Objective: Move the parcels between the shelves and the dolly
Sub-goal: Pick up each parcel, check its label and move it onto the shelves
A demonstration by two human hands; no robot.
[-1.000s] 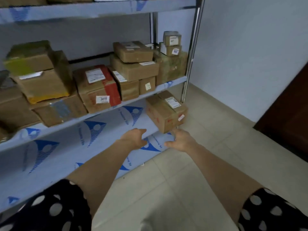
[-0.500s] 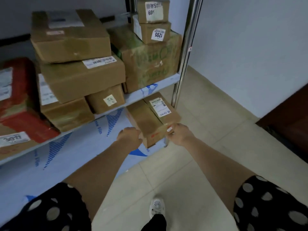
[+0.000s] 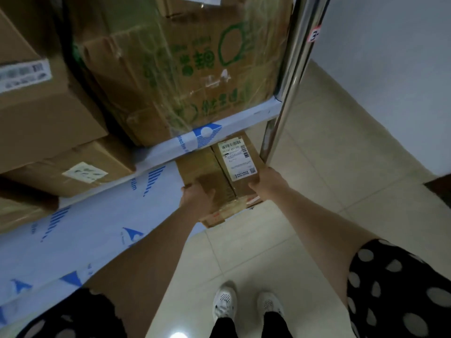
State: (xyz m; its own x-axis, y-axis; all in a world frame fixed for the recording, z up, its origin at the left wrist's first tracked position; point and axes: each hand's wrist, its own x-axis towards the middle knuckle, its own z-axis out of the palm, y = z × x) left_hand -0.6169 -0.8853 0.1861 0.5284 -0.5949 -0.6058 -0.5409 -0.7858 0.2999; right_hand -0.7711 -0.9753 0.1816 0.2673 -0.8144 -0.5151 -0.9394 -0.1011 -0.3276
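Observation:
A brown cardboard parcel (image 3: 219,176) with a white shipping label sits at the right end of the lower shelf (image 3: 97,230), partly tucked under the shelf above, its near corner jutting past the shelf edge. My left hand (image 3: 195,195) grips its left side, fingers curled over the top edge. My right hand (image 3: 267,180) grips its right side by the label. The dolly is out of view.
The upper shelf (image 3: 244,120) carries a large taped box with green print (image 3: 185,69) and plain brown boxes (image 3: 48,113) stacked to the left. A chrome shelf post (image 3: 290,81) stands just right of the parcel. Tiled floor and my white shoes (image 3: 246,306) lie below.
I have stepped close to the shelf and leaned in. Both hands went from reaching toward the parcel to gripping its two sides. The parcel stays on the lower shelf.

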